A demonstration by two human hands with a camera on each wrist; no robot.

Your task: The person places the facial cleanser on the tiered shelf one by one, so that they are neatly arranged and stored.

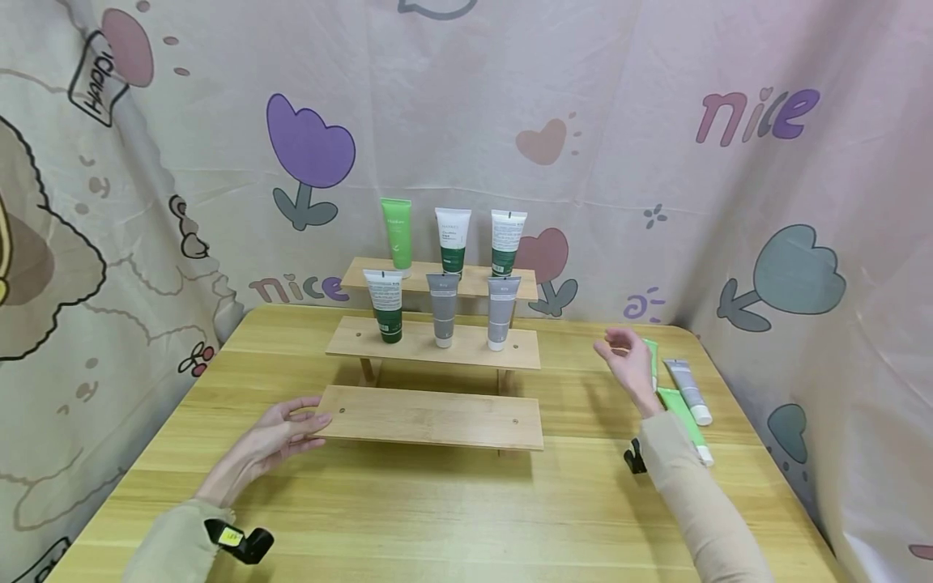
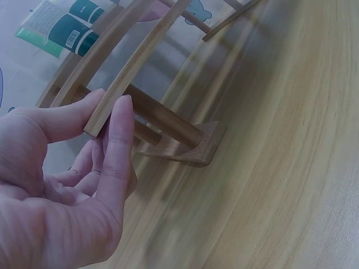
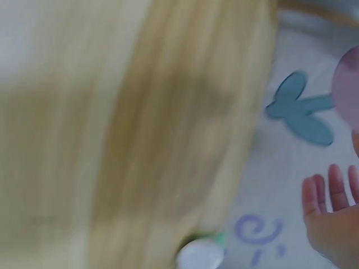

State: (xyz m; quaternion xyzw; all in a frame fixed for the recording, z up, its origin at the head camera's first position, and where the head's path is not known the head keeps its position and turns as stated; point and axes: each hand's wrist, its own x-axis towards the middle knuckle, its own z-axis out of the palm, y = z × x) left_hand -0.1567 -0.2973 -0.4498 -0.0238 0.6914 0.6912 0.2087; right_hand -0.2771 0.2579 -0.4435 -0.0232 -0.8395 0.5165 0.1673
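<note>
9 tubes (image 1: 444, 309) tot., 1 stand (image 1: 411, 346), 3 shlvs (image 1: 430, 417)

**Beige met black, we noted**

We saw a pale beige left sleeve (image 1: 171, 542) at eight o'clock, loose and lightly creased. On its four o'clock side we noticed a black mount (image 1: 216, 531) with a yellow label (image 1: 231, 536), its marks too small for us to read, and a stubby black module (image 1: 257, 546). The right sleeve (image 1: 703, 502), at four o'clock, matched in beige; we spotted another black device (image 1: 634, 456) at its eight o'clock edge. We found the left hand (image 1: 277, 433) and right hand (image 1: 631, 364) bare.
</note>
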